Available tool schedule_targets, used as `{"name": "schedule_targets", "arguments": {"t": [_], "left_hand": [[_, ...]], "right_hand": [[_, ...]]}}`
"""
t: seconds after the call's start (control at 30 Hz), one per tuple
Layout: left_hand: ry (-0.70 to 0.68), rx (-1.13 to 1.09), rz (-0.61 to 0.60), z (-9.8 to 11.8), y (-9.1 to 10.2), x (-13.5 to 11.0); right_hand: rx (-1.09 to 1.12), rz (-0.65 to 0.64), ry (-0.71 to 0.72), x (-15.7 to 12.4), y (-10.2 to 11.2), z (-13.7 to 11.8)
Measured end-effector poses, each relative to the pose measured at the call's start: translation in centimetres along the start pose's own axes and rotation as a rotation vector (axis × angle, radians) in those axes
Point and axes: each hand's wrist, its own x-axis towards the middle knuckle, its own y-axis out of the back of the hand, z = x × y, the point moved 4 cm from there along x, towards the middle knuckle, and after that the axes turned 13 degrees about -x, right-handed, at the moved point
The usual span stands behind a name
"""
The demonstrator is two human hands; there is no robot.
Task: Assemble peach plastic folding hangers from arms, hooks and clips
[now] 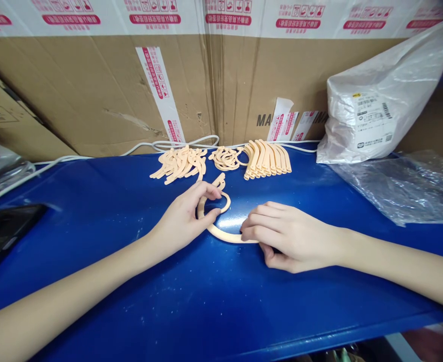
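The bent strip [229, 236] looks like smooth plastic or rubber, exactly which cannot be told, with a soft sheen; the pile [183, 163] and the row [268, 160] share that smooth, satin look. The table [149, 311] is smooth and glossy, finely specked. The box [104, 90] is matt, creased cardboard. The bag [398, 73] is crinkled, lightly shiny plastic, its label [374, 120] paper-like. The film [402, 186] is clear, wrinkled, glossy plastic.

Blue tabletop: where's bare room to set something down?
Two patches, bare but for specks: front middle of the blue tabletop, between the left forearm and right forearm; and left, between dark slab and left hand.

Crowded: back centre, with loose strips, curled pieces and a row of curved tubes; back right, with white bag and clear film; middle, right hand and curved strip.
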Motion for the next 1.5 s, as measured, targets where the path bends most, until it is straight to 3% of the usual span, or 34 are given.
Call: {"name": "schedule_targets", "arguments": {"t": [0.17, 0.27, 0.53, 1.07, 1.23, 1.5], "left_hand": [[-0.035, -0.082, -0.004, 0.2, -0.1, -0.1], [-0.078, -0.002, -0.028, 0.3, 0.0, -0.1], [-0.134, 0.101, -0.051, 0.6, -0.1, 0.0], [-0.128, 0.161, -0.076, 0.7, -0.2, 0.0], [-0.131, 0.201, -0.136, 1.0, -0.5, -0.4], [-0.089, 0.258, -0.265, 0.5, -1.3, -0.9]], "right_hand": [[-0.067, -0.003, -0.036, -0.1, 0.1, 0.8], [-0.102, 0.034, -0.057, -0.2, 0.1, 1.5], [-0.129, 0.137, -0.289, -0.7, 0.3, 2.9], [-0.185, -0.007, -0.296, -0.3, 0.0, 2.9], [-0.089, -0.015, -0.288, -0.4, -0.1, 3.2], [0.263, -0.036, -0.263, -0.2, -0.3, 2.6]]}}
